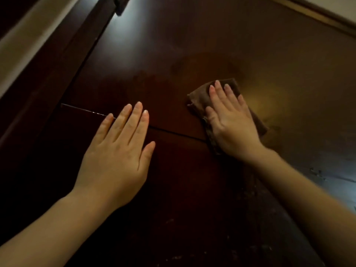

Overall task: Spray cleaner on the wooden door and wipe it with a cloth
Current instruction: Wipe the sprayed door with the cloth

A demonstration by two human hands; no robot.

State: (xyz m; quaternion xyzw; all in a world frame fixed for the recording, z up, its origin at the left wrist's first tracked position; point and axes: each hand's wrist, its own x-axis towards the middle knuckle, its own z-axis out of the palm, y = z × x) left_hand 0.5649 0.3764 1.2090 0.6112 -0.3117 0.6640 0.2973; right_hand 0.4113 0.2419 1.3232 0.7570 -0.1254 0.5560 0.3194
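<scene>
Wooden door (173,54) fills almost the whole view, dark reddish-brown and glossy, spreading out under and beyond the fingers of both hands. The brown cloth (198,99) lies flat against it beneath the right hand (231,122). That hand's fingers (217,87) are straight and only slightly spread, pressing the cloth to the wood rather than curling round it. Folded cloth edges show just past the fingertips, beside the thumb and along the little-finger side.

The left hand (117,151) is open as well, with its fingers (134,120) straight and close together and the thumb held a little apart; it holds nothing. Its palm faces the door, but whether it presses on the wood or only sits just above it cannot be told.

A thin groove (77,108) crosses the door, passes under the left fingertips and runs on toward the heel of the right hand, where the cloth covers it. Beyond the right fingertips lies a duller, smeared patch (202,62) on the surface. Well beyond the left fingertips a dark metal fitting (119,4) sits beside a bright glare. Out past the left little finger runs the dark door frame (48,78), with a pale wall (23,54) beyond it
</scene>
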